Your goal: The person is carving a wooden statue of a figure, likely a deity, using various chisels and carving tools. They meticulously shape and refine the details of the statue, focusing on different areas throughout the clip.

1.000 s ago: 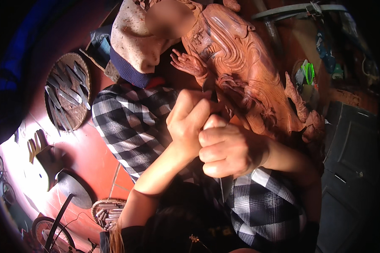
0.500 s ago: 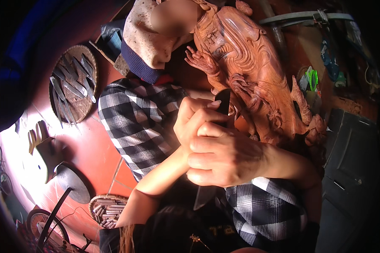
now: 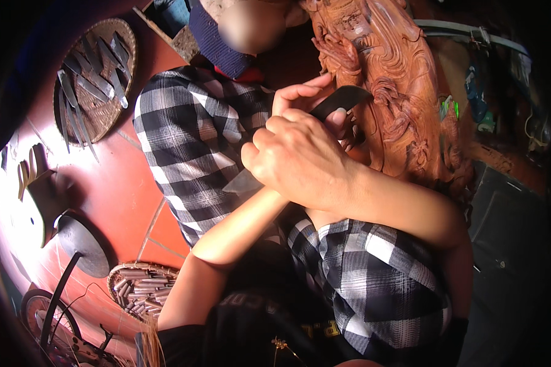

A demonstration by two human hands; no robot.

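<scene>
A flat, dark metal blade (image 3: 347,96) slants between my hands, its broad curved end toward the carving and a pale pointed end emerging at lower left. My right hand (image 3: 303,162) is closed round its middle, back of the hand upward. Partly hidden behind it, my left hand (image 3: 292,96) grips the blade near the broad end, with some fingers loosely bent. My forearms cross below. Just beyond the blade lies a reddish-brown wooden carving (image 3: 404,116) of a robed figure, with a raised carved hand (image 3: 340,56).
On the left a round woven tray (image 3: 95,137) holds several metal blades. A basket (image 3: 117,300) of short cylindrical pieces sits below it, near a round dark base (image 3: 82,244). Checked cloth (image 3: 177,122) covers my legs. Cream cloth with a navy band (image 3: 217,46) lies beside the carving.
The blade has turned from nearly upright to a slant, its lower end swinging left. My hands have shifted from a tight clasp, and the right hand's back is turned up. The view has shifted.
</scene>
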